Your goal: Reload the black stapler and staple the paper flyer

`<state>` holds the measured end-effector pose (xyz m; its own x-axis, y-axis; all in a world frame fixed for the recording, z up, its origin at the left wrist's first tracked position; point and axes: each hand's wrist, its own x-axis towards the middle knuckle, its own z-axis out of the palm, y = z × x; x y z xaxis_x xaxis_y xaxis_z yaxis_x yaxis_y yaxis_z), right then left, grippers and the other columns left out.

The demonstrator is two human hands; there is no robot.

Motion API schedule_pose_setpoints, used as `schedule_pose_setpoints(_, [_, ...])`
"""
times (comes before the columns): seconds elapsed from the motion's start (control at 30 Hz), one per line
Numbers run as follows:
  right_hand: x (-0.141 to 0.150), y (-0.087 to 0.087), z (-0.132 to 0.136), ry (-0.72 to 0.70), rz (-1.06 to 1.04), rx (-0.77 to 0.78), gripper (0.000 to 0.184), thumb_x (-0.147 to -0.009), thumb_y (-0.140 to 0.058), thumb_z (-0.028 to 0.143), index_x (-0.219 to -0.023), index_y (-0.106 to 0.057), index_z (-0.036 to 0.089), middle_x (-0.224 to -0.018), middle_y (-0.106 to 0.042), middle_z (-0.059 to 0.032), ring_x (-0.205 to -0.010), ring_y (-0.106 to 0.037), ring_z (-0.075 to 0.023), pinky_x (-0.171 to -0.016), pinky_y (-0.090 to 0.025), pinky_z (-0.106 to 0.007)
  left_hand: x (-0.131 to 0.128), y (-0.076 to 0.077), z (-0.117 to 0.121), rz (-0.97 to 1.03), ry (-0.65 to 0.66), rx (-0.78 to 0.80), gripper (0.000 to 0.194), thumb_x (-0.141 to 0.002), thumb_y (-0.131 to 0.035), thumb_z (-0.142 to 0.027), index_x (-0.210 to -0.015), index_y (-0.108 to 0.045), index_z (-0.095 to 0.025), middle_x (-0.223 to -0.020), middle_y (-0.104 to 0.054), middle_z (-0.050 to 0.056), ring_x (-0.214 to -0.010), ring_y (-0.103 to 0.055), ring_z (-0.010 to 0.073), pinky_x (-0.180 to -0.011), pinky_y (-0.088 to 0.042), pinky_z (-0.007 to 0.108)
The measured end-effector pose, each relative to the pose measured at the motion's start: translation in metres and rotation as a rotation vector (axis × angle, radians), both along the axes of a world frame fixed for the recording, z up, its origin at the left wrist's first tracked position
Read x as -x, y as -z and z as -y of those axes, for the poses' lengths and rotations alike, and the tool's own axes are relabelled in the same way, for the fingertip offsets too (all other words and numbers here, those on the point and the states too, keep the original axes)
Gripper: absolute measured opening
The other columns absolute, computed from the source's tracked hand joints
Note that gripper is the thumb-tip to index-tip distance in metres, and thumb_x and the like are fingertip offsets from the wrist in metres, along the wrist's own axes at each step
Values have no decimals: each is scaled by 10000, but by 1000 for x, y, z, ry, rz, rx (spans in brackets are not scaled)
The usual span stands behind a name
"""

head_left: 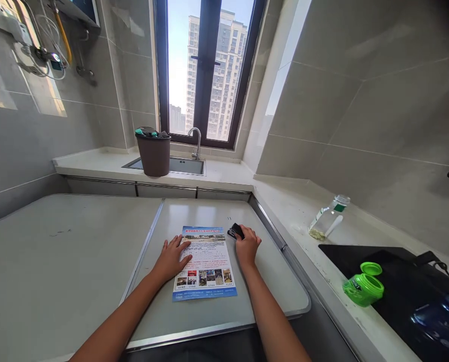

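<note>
One printed sheet [205, 256], head view: lying flat on the right-hand panel of a pale two-panel bench [96, 261], its blue-banded foot toward the wearer. One left hand [173, 261], fingers spread, palm down over the sheet's left margin, thumb resting on the print; presumably laid so to keep the paper from sliding. One right hand [248, 246], fingers closed around a small black object [235, 231], possibly a stapler; both sit just off the sheet's upper right side, apparently kept low and near the paper for easy reach. The object's underside is hidden. Edges: a metal seam [145, 246] divides the panels, left of the sheet; a metal front rim [194, 332] runs below its foot, with a strip of bench between. Open room: surface extends beyond the sheet's head to the far edge, and across the left panel past the seam; to the right, a narrower margin separates the right hand from the bench's side, where a raised side bench [280, 203] limits sideways travel. Upon that: one glass jar [328, 218] and one green container [363, 289], lid raised, both well apart from the hands.
</note>
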<state>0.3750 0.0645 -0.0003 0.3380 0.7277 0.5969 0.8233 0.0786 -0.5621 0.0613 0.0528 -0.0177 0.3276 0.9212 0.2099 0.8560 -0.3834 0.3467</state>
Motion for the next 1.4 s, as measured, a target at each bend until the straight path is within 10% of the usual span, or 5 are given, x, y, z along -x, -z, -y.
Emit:
schedule_pose_setpoints(0.33, [4, 5, -6, -30, 61, 131, 402, -902, -547, 135, -1259, -714, 218, -1203, -724, -109, -1137, -579, -276, -936, -292, -372, -1, 0, 1, 86, 91, -118, 346, -937, -594, -383, -1227, -685, -219, -1598, -479, 143, -1507, -403, 358, -1251, -289, 588])
schedule_pose_setpoints(0.67, [-4, 7, -4, -73, 101, 79, 429, -861, -548, 93, -1222, -727, 239, -1146, -714, -117, -1086, -553, -293, -877, -288, -391, 3, -10, 3, -31, -167, -115, 342, -942, -559, -414, -1147, -701, -182, -1191, -623, 188, -1170, -594, 361, -1077, -429, 531])
schedule_pose_setpoints(0.97, [10, -3, 6, -397, 189, 155, 453, -818, -580, 80, -1218, -705, 251, -1154, -735, -71, -1124, -585, -267, -963, -323, -408, 6, 2, -5, -122, -280, 15, 564, -1025, -441, -429, -1533, -503, -193, -1660, -363, 205, -1563, -260, 406, -1240, -168, 665])
schedule_pose_setpoints(1.23, [13, -8, 12, -518, 224, 166, 418, -834, -589, 100, -1200, -718, 257, -1134, -737, -68, -1098, -600, -269, -972, -355, -415, 13, -3, -8, -5, -325, -90, 506, -945, -527, -307, -1411, -602, -128, -1461, -560, 225, -1379, -509, 360, -1205, -335, 522])
schedule_pose_setpoints(1.4, [14, -11, 13, -526, 235, 176, 413, -844, -582, 113, -1207, -715, 260, -1143, -738, -70, -1101, -603, -275, -964, -367, -416, 16, -4, -10, 32, -276, -36, 464, -801, -660, -300, -1258, -638, -230, -1626, -421, 160, -1545, -298, 395, -1245, -247, 587])
